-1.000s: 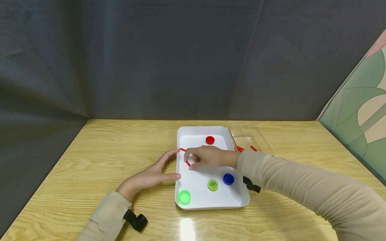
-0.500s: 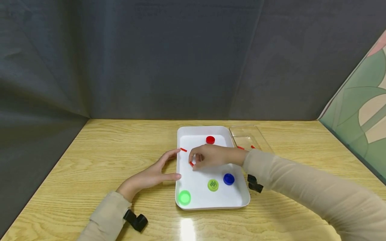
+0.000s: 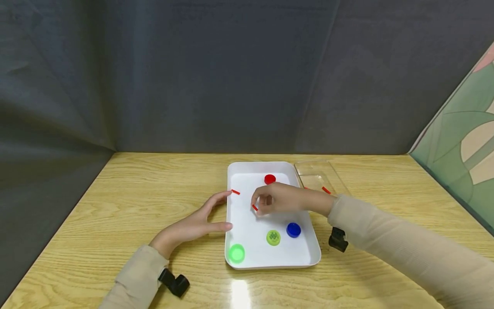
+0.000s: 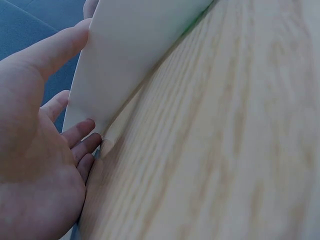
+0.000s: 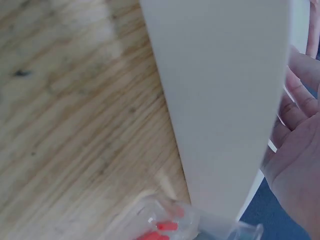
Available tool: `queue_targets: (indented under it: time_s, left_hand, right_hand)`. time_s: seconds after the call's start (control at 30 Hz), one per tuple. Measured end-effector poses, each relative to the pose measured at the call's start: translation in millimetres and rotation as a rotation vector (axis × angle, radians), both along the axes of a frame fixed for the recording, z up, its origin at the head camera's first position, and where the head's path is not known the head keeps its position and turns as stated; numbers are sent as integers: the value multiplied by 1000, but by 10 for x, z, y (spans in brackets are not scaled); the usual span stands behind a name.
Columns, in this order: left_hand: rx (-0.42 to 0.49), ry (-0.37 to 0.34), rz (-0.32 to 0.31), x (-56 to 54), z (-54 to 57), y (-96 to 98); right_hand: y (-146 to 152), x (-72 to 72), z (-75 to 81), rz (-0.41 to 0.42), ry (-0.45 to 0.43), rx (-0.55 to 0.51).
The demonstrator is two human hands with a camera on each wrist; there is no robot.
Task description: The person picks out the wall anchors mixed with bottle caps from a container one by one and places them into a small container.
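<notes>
A short red stick (image 3: 255, 207) is pinched between the thumb and fingers of my right hand (image 3: 278, 198), low over the middle of the white tray (image 3: 251, 257). Another red stick (image 3: 236, 192) lies inside the tray by its left wall, close to my left fingertips. My left hand (image 3: 191, 223) is spread along that wall, thumb and fingers at the rim; the left wrist view shows the fingers (image 4: 79, 132) against the tray's outer side. In the right wrist view, the tray wall (image 5: 225, 100) partly hides my right hand (image 5: 295, 135), and the held stick is out of sight.
Round caps lie in the tray: red (image 3: 269, 179), blue (image 3: 293, 230), yellow-green (image 3: 273, 237) and bright green (image 3: 236, 253). Right of the tray stands a clear plastic box (image 3: 317, 166) with red sticks (image 3: 326, 190), partly behind my right forearm.
My right hand has moved to the right across the tray, carrying the red stick away from the stick by the left wall. My left hand has stayed in place.
</notes>
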State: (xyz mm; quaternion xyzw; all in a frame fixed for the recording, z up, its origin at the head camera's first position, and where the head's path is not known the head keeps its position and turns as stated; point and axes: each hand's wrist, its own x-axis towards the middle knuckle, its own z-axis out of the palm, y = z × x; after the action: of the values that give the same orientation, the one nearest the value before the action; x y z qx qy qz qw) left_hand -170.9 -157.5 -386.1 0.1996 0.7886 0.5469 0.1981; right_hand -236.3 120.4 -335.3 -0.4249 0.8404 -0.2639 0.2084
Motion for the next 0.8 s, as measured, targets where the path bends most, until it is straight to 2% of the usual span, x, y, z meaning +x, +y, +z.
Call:
queue_targets:
  time_s: [0.3,0.53,0.8]
  left_hand:
    - [-17,2,6,-1,4,-18]
    - [-22,0,8,-1,9,-27]
    - [-24,-2,7,8,26,-18]
  right_hand:
    - [222,89,78,-40,27,-41]
    - [421,90,151,-88,105,-79]
    - [639,80,203,-242,128,-98]
